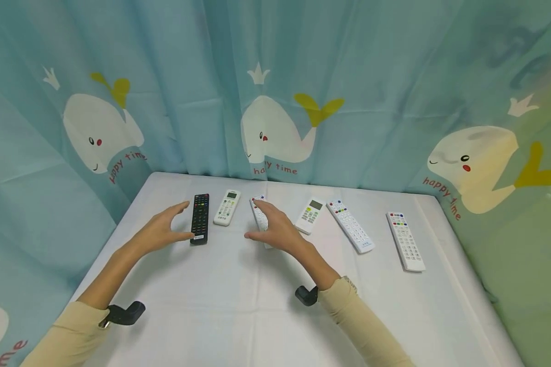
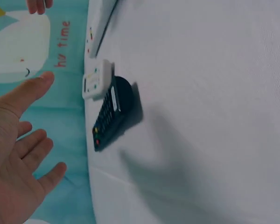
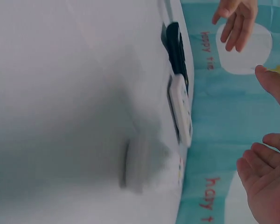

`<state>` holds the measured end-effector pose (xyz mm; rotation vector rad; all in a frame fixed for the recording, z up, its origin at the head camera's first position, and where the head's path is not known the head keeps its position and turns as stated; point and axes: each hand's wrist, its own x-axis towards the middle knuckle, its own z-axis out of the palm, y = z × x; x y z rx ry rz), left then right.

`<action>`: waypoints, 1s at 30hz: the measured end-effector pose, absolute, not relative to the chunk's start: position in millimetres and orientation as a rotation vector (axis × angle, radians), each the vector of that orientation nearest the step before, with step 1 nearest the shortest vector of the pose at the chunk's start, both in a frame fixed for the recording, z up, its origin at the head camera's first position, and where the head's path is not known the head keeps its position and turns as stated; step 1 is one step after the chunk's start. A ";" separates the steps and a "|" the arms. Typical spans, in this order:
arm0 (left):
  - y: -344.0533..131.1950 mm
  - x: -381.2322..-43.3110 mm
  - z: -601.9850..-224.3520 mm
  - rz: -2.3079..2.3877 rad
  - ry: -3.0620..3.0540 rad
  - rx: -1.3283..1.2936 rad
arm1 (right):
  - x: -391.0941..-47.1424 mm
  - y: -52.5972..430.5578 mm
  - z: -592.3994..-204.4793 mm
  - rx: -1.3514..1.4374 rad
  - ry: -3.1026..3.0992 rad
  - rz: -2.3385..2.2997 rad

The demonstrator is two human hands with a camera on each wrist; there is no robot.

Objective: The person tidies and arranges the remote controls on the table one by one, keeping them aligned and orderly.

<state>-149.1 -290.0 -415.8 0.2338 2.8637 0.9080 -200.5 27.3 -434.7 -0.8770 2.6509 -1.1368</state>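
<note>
Hovering at the left above the white tabletop, the left hand is held with fingers extended and thumb spread apart, near the black remote. Just right of that, a small-screened white remote is seen. Next, a partly hidden white remote is overlapped in the head view by the right hand, whose fingers and thumb are likewise held apart. Beyond it are laid a second screened remote, a slanted white remote and, well apart, the rightmost remote.
</note>
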 end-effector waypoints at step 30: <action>-302.3 -139.9 -470.4 1.059 2.830 0.116 | -178.5 -74.3 -485.3 -0.735 2.507 -1.202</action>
